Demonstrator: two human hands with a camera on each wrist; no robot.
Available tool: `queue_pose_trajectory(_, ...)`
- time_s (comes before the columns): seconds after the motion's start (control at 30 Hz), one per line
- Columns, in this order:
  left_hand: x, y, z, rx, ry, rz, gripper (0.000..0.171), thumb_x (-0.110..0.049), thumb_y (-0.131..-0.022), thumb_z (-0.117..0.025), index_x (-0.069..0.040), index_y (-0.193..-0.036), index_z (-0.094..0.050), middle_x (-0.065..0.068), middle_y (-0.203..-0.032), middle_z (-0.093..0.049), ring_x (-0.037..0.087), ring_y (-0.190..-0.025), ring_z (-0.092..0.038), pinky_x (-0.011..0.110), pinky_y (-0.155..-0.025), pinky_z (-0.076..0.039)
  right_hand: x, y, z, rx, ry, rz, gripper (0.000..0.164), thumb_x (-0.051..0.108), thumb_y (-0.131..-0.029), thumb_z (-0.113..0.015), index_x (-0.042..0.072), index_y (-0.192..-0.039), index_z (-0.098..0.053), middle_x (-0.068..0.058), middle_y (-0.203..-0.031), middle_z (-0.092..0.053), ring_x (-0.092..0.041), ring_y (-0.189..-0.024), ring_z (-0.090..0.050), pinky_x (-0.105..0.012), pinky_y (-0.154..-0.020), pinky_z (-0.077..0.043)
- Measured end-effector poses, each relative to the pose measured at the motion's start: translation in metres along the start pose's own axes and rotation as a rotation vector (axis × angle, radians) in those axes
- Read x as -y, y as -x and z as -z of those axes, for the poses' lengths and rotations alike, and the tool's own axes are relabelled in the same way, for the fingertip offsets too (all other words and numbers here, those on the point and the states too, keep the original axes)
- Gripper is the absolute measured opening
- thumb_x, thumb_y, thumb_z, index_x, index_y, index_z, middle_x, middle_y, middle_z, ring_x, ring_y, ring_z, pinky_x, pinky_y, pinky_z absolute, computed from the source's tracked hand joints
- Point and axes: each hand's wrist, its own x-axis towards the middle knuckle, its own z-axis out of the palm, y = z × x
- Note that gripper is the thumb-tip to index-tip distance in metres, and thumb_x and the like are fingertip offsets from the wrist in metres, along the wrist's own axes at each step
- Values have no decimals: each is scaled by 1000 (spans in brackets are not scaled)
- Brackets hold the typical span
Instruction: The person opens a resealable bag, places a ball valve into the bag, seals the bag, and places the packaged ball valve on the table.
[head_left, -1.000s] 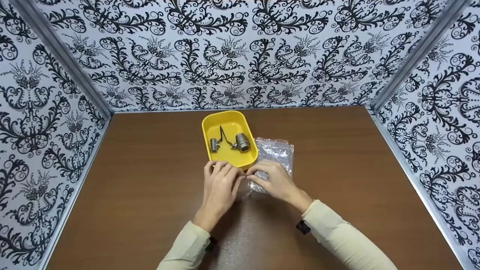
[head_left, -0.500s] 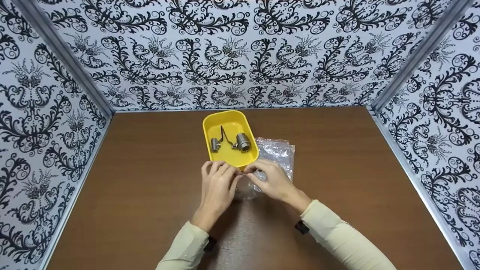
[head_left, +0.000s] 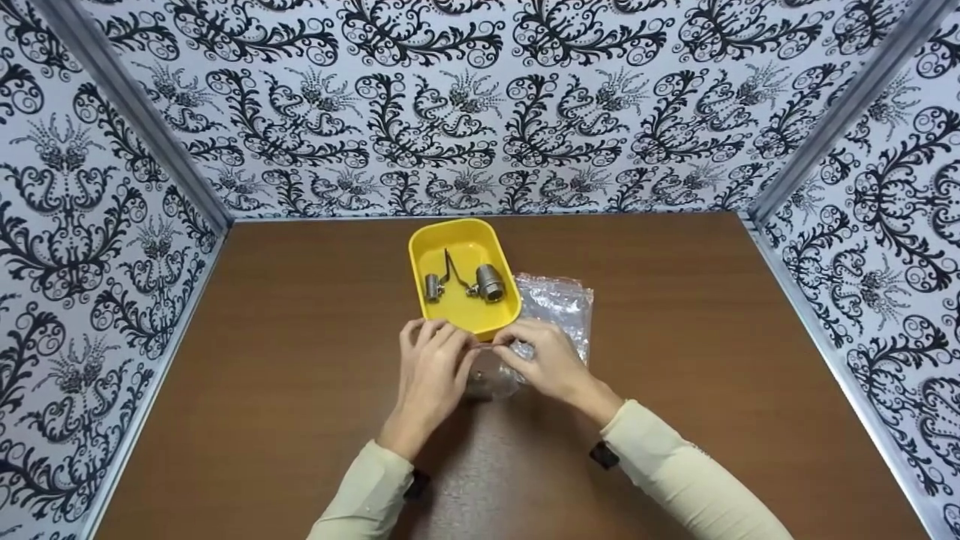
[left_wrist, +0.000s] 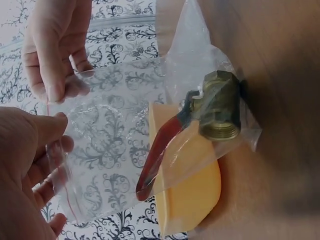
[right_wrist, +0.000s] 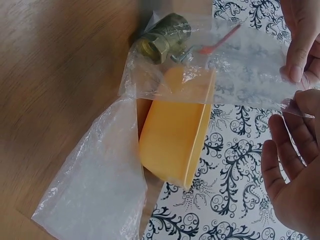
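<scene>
My left hand (head_left: 431,371) and right hand (head_left: 551,361) pinch the top edge of a clear zip bag (left_wrist: 107,137) between thumbs and fingers. Inside the bag, at its bottom, lies a brass ball valve (left_wrist: 219,106) with a red lever (left_wrist: 159,152). The bag hangs between the hands, just in front of the yellow tray (head_left: 456,309). In the head view only a faint part of the bag shows below the fingers. Both wrist views show the mouth edge stretched from one hand to the other.
In the tray lie a small steel ball valve (head_left: 433,288) and a larger one (head_left: 490,283), both with dark levers. Clear plastic bags (head_left: 559,306) lie flat on the brown table (head_left: 675,337) right of the tray. Patterned walls (head_left: 480,112) enclose the table.
My left hand has shifted slightly left, away from the right one, and the edge between them is stretched wider. More of the hanging bag shows below the fingers.
</scene>
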Motion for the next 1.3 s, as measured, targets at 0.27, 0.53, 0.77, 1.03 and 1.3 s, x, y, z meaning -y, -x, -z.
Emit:
queue_pose_trajectory(0.27,-2,0,-2,-26,19,-29,9,-28,-84,-73,-20,-85,-68,-7,-85,-69,17,-93,-59,45,-100,-33,2,-1,4,37,-24,-12,10,21,-89,-70,13,-96,-72,3,-94,-72,-11,-92,-66,-33,-88,-54)
queue_pose_trajectory(0.53,-2,-1,-1,15,21,28,12,-31,-85,-72,-21,-89,-66,-7,-88,-68,19,-95,-58,45,-101,-33,0,0,2,1,24,-19,8,18,-88,-71,12,-93,-71,2,-91,-72,-12,-87,-66,-33,-85,-53)
queue_pose_trajectory(0.77,-4,-2,-1,26,26,28,9,-25,-83,-75,-21,-85,-68,-7,-87,-70,18,-96,-59,45,-101,-33,1,0,3,20,-12,-44,13,22,-88,-71,12,-96,-72,3,-93,-72,-11,-90,-66,-33,-87,-53)
queue_pose_trajectory(1.03,-4,1,-4,-1,40,17,10,-29,-83,-75,-22,-86,-69,-8,-87,-70,17,-96,-59,45,-100,-33,2,1,1,13,36,-37,12,20,-87,-72,11,-96,-73,1,-92,-73,-13,-89,-66,-34,-86,-52)
queue_pose_trajectory(1.3,-3,4,-5,7,52,7,8,-26,-85,-74,-20,-87,-68,-8,-87,-69,17,-96,-58,45,-100,-33,2,2,-1,34,-2,-43,12,22,-87,-72,14,-96,-72,3,-94,-72,-11,-91,-66,-32,-87,-52)
